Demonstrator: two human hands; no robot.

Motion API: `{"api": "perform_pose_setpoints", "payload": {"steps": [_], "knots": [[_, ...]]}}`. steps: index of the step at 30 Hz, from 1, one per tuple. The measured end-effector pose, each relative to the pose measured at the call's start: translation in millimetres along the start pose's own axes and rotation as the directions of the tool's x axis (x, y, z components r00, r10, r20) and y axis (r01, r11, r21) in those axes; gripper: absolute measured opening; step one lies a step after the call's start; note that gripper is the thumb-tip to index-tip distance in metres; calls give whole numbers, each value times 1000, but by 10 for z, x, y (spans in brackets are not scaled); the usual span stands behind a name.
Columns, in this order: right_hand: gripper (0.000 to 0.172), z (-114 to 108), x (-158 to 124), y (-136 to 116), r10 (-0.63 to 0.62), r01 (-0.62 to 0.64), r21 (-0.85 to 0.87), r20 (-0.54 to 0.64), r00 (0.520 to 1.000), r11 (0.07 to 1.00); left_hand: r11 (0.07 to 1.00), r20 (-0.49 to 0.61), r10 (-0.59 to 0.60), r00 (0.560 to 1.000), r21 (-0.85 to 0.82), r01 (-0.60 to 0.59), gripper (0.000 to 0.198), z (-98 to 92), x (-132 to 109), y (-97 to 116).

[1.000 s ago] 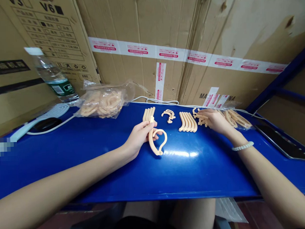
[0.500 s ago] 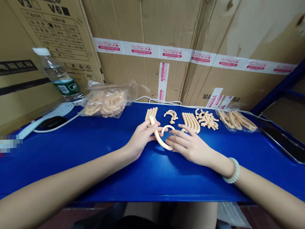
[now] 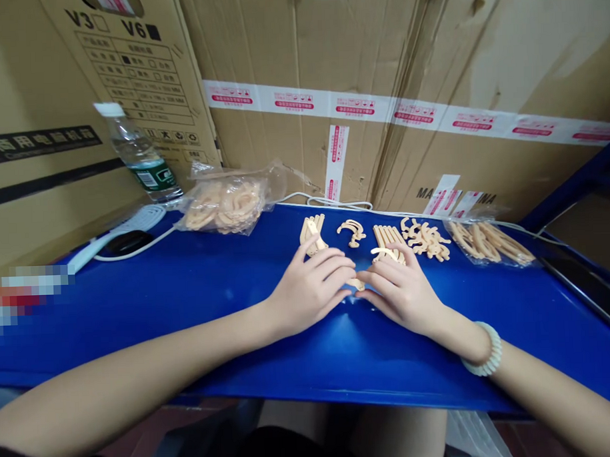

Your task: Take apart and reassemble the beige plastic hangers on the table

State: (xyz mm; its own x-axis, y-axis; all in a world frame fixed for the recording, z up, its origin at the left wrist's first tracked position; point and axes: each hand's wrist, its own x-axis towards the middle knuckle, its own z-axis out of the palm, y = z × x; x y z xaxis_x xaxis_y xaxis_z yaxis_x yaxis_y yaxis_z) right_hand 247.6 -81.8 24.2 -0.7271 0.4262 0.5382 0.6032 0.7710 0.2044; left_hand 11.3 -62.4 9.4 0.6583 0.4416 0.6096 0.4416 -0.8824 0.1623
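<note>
My left hand [image 3: 314, 288] and my right hand [image 3: 404, 292] meet over the blue table, fingers closed around a pale curved wooden piece [image 3: 357, 284]. Only its middle shows clearly between the fingertips; a curved end appears above each hand, and the rest is hidden. Just beyond my left hand lies a group of curved wooden bars [image 3: 305, 227]. Further right are a few small hook-shaped wooden pieces [image 3: 354, 232]. Behind my right hand sits another row of curved bars [image 3: 388, 235], partly covered by its fingers.
A heap of small wooden pieces [image 3: 426, 241] lies to the right, beside a clear bag of wooden loops [image 3: 490, 241]. At the back left are another filled bag [image 3: 224, 204], a water bottle [image 3: 145, 161] and a white cable [image 3: 334, 202]. A dark tablet-like device [image 3: 587, 285] lies at the right edge.
My hands have come closer together around the wooden piece, which has turned and lies more across and lower. The view has shifted slightly left.
</note>
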Motion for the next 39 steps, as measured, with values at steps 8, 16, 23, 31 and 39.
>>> {"api": "perform_pose_setpoints", "payload": {"steps": [8,16,23,31,39], "knots": [[27,10,16,-84,-73,73,-67,7,997,995,989,142,10,990,146,-30,23,85,-3,40],[29,0,88,-83,-42,42,55,5,999,998,975,121,58,991,205,-82,24,-16,26,9],[27,65,241,-73,36,-45,285,37,999,957,989,107,36,994,142,-51,25,-136,-9,-148],[17,254,486,614,282,-312,173,180,943,934,1000,76,-5,997,0,5,23,-278,-78,-707],[21,449,567,850,343,-376,170,193,919,911,993,97,-119,988,19,117,21,-192,-242,-1008]]}}
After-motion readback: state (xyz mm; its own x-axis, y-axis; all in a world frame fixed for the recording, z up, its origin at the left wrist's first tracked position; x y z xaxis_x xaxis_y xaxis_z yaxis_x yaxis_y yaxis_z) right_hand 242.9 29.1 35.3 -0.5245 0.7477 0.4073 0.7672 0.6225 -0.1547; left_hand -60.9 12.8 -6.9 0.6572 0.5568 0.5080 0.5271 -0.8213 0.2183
